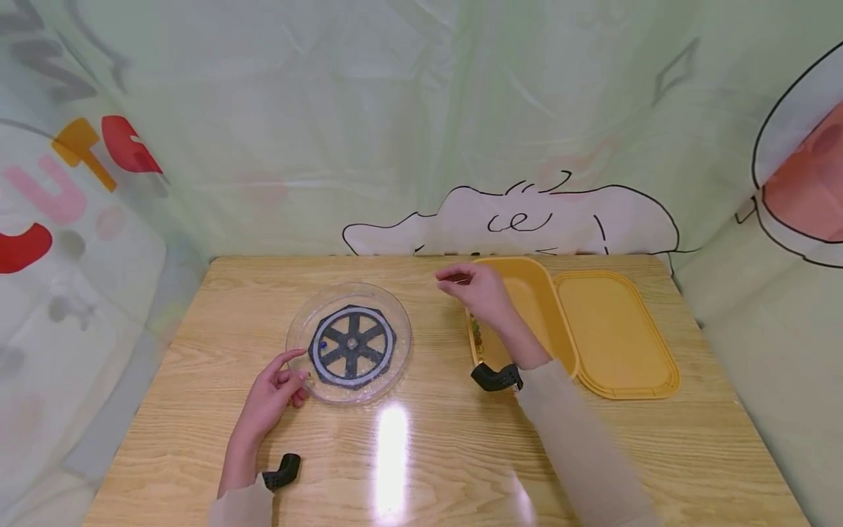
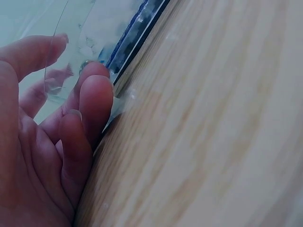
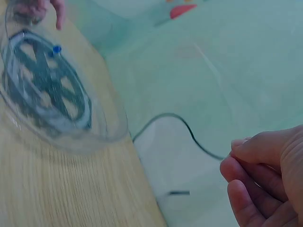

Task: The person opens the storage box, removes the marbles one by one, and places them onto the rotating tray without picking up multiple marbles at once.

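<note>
A clear round dish [image 1: 399,371] with a dark six-spoked wheel shape [image 1: 353,366] in its middle lies on the table's left half. My left hand [image 1: 268,399] grips the dish's near-left rim, its fingers curled at the wall. By its fingertips sits a small greenish bead [image 2: 85,65], and a blue bead [image 1: 323,345] lies on the wheel shape. Over the left rim of a yellow tub [image 1: 568,351] reaches my right hand [image 1: 484,294]. Its thumb and index fingertips [image 3: 231,165] meet, and no thing shows between them.
Several small green and reddish beads [image 1: 477,333] lie along the tub's left inside wall. A flat yellow lid [image 1: 619,333] rests to the tub's right. The wooden table [image 1: 435,454] ends at a patterned curtain [image 1: 316,146] behind.
</note>
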`<state>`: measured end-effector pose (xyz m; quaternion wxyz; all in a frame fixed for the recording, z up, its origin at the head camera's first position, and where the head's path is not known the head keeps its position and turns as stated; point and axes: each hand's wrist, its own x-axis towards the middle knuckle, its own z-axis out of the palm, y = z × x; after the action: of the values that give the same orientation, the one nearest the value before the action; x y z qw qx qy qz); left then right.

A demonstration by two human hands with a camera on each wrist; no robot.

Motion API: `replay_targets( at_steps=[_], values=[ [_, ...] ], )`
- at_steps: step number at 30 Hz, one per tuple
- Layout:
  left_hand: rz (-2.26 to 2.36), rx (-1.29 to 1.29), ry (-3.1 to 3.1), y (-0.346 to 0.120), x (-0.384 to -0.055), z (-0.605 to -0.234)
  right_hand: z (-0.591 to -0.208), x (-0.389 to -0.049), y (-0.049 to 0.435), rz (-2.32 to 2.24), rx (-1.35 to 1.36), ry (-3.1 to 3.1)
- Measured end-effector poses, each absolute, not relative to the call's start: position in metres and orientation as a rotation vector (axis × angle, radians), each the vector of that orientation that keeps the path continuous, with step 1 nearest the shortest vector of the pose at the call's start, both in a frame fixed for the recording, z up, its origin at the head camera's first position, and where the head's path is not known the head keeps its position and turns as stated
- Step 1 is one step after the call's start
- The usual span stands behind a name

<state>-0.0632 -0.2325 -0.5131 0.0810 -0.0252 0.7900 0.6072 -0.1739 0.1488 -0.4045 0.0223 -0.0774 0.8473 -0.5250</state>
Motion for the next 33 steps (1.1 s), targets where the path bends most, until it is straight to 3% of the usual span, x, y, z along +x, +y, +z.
replay_targets(
  at_steps=[14, 33],
  values=[
    [1.802, -0.101, 2.378, -0.232, -0.063, -0.515, -0.445, -0.213, 0.206, -1.555, -0.153, 2.622],
    [1.796, -0.091, 2.365, -0.232, -0.063, -0.51, -0.476, -0.219, 0.213, -1.256, -0.209, 2.609]
  ],
)
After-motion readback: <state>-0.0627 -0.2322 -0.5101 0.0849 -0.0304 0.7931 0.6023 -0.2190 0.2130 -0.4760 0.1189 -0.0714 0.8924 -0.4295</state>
